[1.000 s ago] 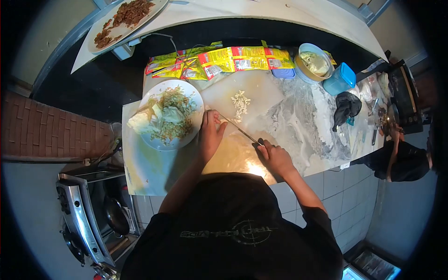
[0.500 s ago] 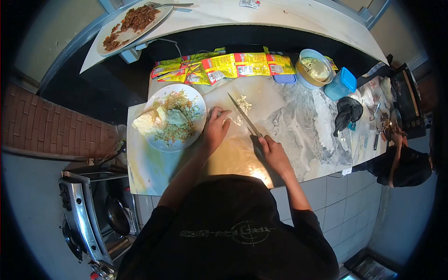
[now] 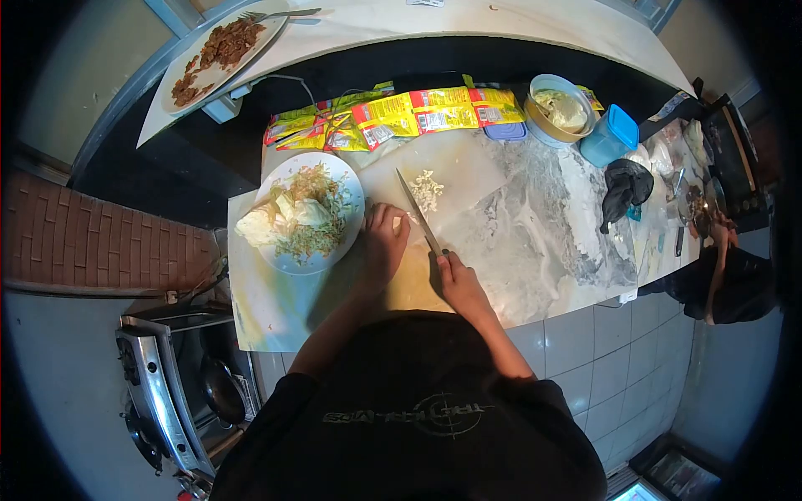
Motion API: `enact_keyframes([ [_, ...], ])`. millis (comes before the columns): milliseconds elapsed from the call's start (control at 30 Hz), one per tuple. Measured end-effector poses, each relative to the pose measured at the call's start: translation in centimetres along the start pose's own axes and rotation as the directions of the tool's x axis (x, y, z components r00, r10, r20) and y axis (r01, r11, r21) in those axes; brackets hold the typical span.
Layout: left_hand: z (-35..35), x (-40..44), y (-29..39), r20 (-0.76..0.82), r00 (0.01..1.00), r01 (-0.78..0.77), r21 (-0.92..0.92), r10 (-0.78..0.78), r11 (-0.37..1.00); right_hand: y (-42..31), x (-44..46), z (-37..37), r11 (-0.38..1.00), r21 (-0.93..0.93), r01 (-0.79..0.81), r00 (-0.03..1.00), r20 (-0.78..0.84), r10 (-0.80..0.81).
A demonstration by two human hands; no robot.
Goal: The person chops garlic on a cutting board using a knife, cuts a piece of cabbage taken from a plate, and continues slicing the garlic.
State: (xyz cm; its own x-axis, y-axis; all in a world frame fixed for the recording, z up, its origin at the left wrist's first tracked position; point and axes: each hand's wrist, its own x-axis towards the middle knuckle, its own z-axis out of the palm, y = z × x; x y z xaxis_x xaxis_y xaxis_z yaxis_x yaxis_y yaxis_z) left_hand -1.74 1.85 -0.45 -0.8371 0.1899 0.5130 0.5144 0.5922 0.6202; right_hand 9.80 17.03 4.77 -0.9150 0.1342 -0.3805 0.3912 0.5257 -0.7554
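My right hand (image 3: 456,280) is wrapped round the handle of a long knife (image 3: 417,209), whose blade points up and to the left over the table. Just left of the blade, my left hand (image 3: 386,238) has its fingers bent together at a small pale piece (image 3: 398,224). Chopped white bits (image 3: 427,191) lie in a small pile right of the knife tip. Beside my left hand stands a white plate (image 3: 355,194) with shredded vegetables (image 3: 311,238) and pale leafy chunks (image 3: 255,225).
Yellow and red packets (image 3: 384,115) line the table's back. A bowl (image 3: 551,134), a blue container (image 3: 611,135) and a black bag (image 3: 625,190) stand to the right. Another person (image 3: 739,280) works at the far right. A meat plate (image 3: 274,35) sits on the upper shelf.
My right hand and the knife have moved left, towards my left hand. The fingers of my left hand have drawn closer together. The whole view has shifted slightly.
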Motion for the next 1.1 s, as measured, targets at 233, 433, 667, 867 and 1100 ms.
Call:
enact_keyframes([
  [233, 0.1, -0.1, -0.2, -0.051, 0.999, -0.006, 0.034, 0.008, 0.999, 0.1, -0.1, 0.4, 1.000, 0.021, 0.023, 0.999, 0.034, -0.024],
  [433, 0.0, 0.0, -0.1, -0.044, 0.999, -0.003, 0.042, 0.005, 0.999, 0.0, 0.8, 0.1, 0.999, -0.032, 0.023, 0.999, -0.047, -0.024],
  [667, -0.4, 0.1, 0.2, -0.045, 0.999, -0.021, 0.040, 0.022, 0.999, -0.3, 1.2, 0.2, 0.999, -0.027, 0.042, 0.999, 0.006, -0.042],
  [867, -0.4, 0.2, -0.1, -0.026, 0.999, -0.027, 0.009, 0.027, 1.000, -0.7, 1.3, 0.6, 0.991, -0.093, 0.091, 0.995, -0.021, -0.094],
  [1100, -0.5, 0.1, -0.1, -0.013, 1.000, -0.022, 0.023, 0.023, 0.999, -0.5, 1.6, 1.3, 0.986, -0.126, 0.112, 0.993, -0.009, -0.114],
])
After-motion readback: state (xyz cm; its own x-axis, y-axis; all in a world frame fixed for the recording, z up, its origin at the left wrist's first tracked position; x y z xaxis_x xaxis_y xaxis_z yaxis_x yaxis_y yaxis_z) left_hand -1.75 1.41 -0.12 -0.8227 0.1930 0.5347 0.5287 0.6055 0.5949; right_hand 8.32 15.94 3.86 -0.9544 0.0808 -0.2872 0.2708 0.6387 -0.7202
